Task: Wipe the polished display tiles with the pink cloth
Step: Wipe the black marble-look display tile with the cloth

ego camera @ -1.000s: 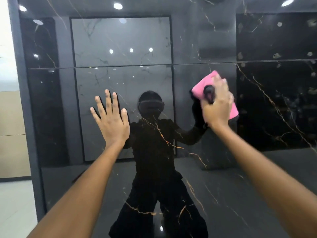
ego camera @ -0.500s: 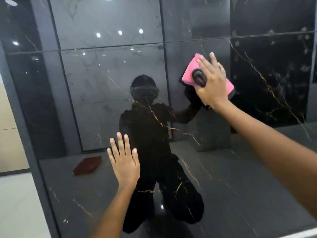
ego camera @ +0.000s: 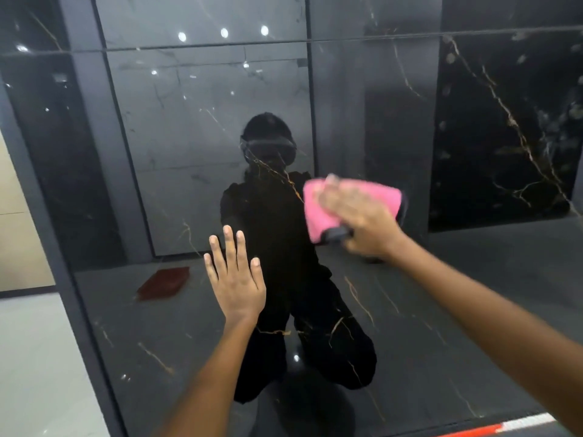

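The tile [ego camera: 410,326] fills nearly the whole view: a tall, glossy black slab with thin gold veins, standing upright, with a horizontal seam [ego camera: 347,39] near the top where a second tile [ego camera: 205,14] begins above it. Its polish mirrors a dark kneeling figure at the middle of the tile, ceiling lights above the seam, and a reddish-brown patch [ego camera: 164,283] low on the tile's left side (a reflection, by the look of it). A dark frame [ego camera: 50,263] edges the tile's left side, with pale floor [ego camera: 34,367] beyond it. The left hand [ego camera: 235,282] lies flat against the tile just below its middle, fingers straight and spread, holding nothing. The right hand [ego camera: 359,222] is up and to the right of it, blurred, pressing the cloth [ego camera: 325,212] against the tile; a dark band [ego camera: 336,233] shows at the thumb. Whether the fingers curl round the cloth cannot be told through the blur. The pink cloth sits just right of the tile's middle.
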A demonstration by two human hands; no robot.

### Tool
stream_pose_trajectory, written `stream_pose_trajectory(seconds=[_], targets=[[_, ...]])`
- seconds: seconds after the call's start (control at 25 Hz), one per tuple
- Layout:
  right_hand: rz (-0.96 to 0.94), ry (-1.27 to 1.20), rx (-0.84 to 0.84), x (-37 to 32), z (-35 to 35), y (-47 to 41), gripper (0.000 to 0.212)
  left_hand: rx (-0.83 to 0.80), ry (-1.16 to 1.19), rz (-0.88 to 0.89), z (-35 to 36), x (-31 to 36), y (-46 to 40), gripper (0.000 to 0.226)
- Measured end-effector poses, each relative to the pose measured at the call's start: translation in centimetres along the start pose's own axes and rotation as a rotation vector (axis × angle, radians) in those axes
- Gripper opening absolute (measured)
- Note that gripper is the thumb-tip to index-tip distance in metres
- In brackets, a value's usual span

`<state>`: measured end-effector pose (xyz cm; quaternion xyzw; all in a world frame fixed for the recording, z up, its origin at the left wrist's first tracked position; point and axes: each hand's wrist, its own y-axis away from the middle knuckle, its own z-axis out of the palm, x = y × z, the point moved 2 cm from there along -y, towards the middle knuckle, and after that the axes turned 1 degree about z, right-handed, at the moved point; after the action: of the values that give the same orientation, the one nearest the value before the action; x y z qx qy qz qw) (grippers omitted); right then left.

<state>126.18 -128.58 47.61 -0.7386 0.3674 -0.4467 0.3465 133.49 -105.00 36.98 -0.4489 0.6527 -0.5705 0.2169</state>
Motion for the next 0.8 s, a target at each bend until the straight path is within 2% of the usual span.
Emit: stream_pose_trajectory(seconds=[0.08, 0.12, 0.2, 0.36, 0.4, 0.44, 0.48, 0.56, 0.64, 0.68, 0.72, 0.8], targets=[[0.469, -0.032, 0.293, 2.4, -2.5, -6.2, 0.062, 0.016, -0.004, 0.004, 0.1, 0.0, -0.1, 0.059], [0.553, -0.011, 0.344, 1.8, -2.2, -7.5, 0.064, 0.024, -0.01, 0.005, 0.2, -0.2, -0.1, 0.059], [0.432, 0.04, 0.243, -1.7, 0.3, -5.6, 0.067, 0.024, -0.011, 0.014, 0.0, 0.0, 0.0, 0.059], [-0.173, 0.166, -0.261, -7.5, 3.5, 4.9, 0.077, -0.013, 0.065, 0.055, -2.5, -0.9, -1.1, 0.049], [-0.272, 0.165, -0.306, -6.8, 3.0, 5.0, 0.075, 0.002, 0.057, 0.013, -3.4, -2.3, -1.6, 0.048], [-0.279, 0.161, -0.272, -5.5, 2.2, 3.6, 0.071, 0.018, 0.024, -0.05, -4.2, -4.1, -2.0, 0.05], [-0.189, 0.15, -0.18, -3.9, 1.3, 1.1, 0.066, 0.03, -0.024, -0.109, -4.8, -5.9, -2.3, 0.054], [0.146, 0.127, 0.096, -0.7, -1.1, -6.7, 0.061, 0.022, -0.097, -0.134, -5.2, -8.6, -2.5, 0.059], [0.421, 0.022, 0.275, -0.6, -1.7, -13.7, 0.061, 0.022, -0.108, -0.087, -4.7, -9.5, -2.2, 0.059], [0.416, -0.028, 0.311, -2.3, -0.6, -15.3, 0.063, 0.03, -0.102, -0.067, -4.6, -9.4, -2.2, 0.059], [0.301, -0.045, 0.29, -4.7, 1.4, -15.2, 0.065, 0.035, -0.096, -0.051, -4.4, -9.4, -2.3, 0.059], [-0.068, -0.057, 0.054, -10.8, 6.2, -9.5, 0.074, 0.047, -0.089, -0.032, -4.5, -9.6, -2.1, 0.058]])
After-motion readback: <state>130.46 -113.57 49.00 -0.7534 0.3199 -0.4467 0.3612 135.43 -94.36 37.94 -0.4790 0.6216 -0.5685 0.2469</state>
